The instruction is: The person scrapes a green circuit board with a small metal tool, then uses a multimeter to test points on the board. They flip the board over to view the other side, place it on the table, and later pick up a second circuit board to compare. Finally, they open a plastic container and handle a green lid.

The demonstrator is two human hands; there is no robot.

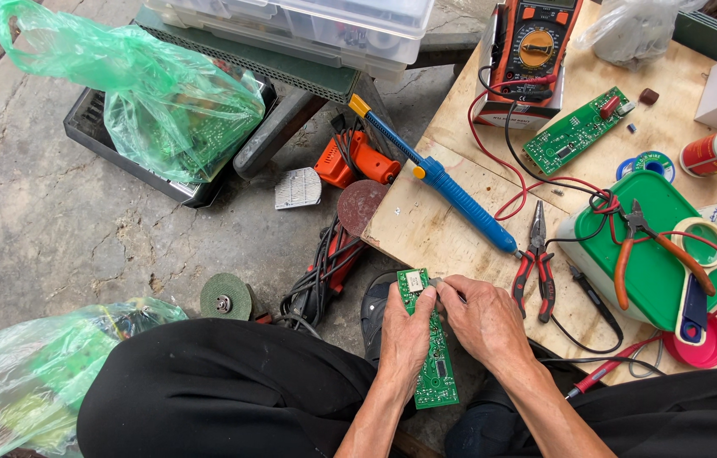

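My left hand grips a long green circuit board by its edge, holding it upright over my lap. My right hand pinches a small grey part at the board's top right corner, fingers closed on it. Both hands meet at the near edge of a low wooden board table. A blue desoldering pump lies diagonally just beyond my hands. Red-handled pliers rest right of my right hand.
On the table stand an orange multimeter with red and black leads, a second green circuit board, a green-lidded tub with orange-handled pliers, tape rolls and white bottles. On the concrete floor: green plastic bags, an orange power tool, grinding discs.
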